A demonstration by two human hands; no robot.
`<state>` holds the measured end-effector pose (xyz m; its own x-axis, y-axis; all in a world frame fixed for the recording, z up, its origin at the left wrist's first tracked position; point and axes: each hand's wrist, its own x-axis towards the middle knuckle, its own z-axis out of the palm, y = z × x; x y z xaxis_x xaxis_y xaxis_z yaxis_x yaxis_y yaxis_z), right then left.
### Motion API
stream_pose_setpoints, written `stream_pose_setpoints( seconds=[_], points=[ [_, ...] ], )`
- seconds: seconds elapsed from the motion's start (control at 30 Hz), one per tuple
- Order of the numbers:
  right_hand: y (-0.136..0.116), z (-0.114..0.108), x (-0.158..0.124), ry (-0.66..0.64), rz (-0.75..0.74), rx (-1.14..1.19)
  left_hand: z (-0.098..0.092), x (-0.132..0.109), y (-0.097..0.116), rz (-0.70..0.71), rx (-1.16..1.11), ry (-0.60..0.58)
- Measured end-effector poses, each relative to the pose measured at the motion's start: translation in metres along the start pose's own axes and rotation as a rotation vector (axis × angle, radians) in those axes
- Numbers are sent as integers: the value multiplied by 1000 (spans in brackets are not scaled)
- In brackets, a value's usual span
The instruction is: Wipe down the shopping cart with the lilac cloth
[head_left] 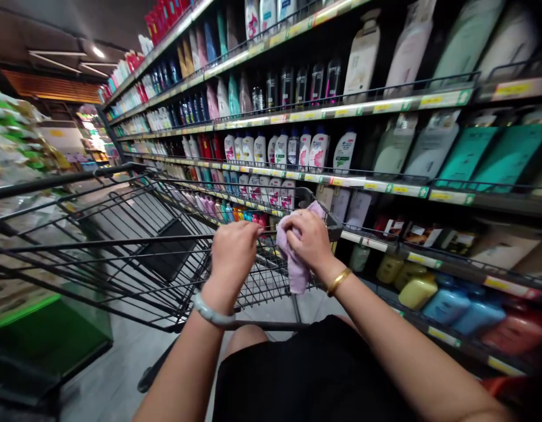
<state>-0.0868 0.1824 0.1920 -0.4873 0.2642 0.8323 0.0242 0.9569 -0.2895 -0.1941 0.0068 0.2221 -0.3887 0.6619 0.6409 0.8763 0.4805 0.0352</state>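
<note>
The shopping cart of thin black bars (99, 244) looks like coated metal wire, smooth with a low sheen; its flat black rectangular panel (167, 251) looks like matt plastic. The crumpled lilac cloth (297, 272) is soft, matt fabric, slightly fuzzy. Of the bangles, the golden ring-shaped one (338, 282) is polished metal, the pale grey-green round one (212, 313) smooth and stone-like. At right, the tall teal bottles (510, 155) look like smooth plastic. The black garment (314, 375), nearest, is matt cloth. Far left, the orange-brown slatted panel (46, 86) looks wooden.

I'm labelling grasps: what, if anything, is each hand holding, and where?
Right hand: lilac cloth, by its bunched upper part. Left hand: at the top rail of the shopping cart; its grip is hidden.
</note>
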Motion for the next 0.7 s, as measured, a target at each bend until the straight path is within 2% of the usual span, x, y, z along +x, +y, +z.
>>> stream_pose_setpoints(
  seconds=[0.1,0.13,0.23,0.3,0.43,0.5,0.63,0.7],
  points=[
    [-18,2,13,-7,133,76,-18,-4,-19,-2,182,-2],
    [-27,5,17,-39,114,96,-23,-6,-23,-1,222,-28],
    [-50,10,29,-227,-81,147,-31,-10,-28,22,292,-109],
    [-53,5,38,-333,-86,135,-31,-11,-26,46,307,-119],
    [-41,-11,53,-382,302,-78,-25,-12,-16,70,317,-87],
    [-44,-11,59,-388,356,-161,-23,-11,-10,51,327,-79],
    [-64,0,58,-441,96,-119,-24,-11,-3,24,299,-72],
    [-65,-4,52,-494,-62,-53,-25,-10,-4,38,279,-91]
  ],
)
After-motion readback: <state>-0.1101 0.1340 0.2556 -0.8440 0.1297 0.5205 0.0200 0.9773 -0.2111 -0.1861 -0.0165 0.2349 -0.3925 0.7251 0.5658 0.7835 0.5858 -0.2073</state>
